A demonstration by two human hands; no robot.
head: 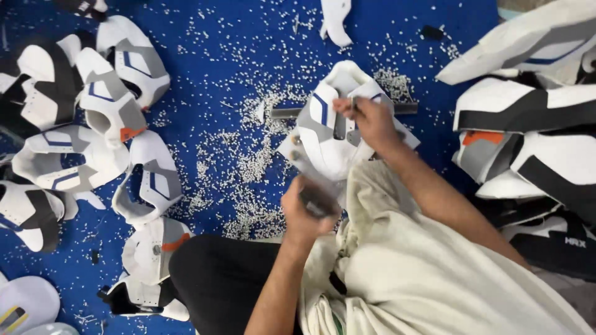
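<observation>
A white and grey shoe upper (pixel 326 133) with a blue stripe lies on a blue mat (pixel 223 49) in front of me. My right hand (pixel 367 121) rests on it and pinches a thin dark tool against its upper edge. My left hand (pixel 304 211) is raised a little nearer to me, fingers closed around a dark blurred object, perhaps a hammer head. A flat metal bar (pixel 292 112) lies under the shoe upper. A cream cloth (pixel 422 273) covers my lap.
Several similar shoe uppers (pixel 105 105) are spread at the left, and a stack of white, black and orange ones (pixel 534 136) stands at the right. Small white punched bits (pixel 248 167) litter the mat. My dark-trousered knee (pixel 217 273) is at the bottom.
</observation>
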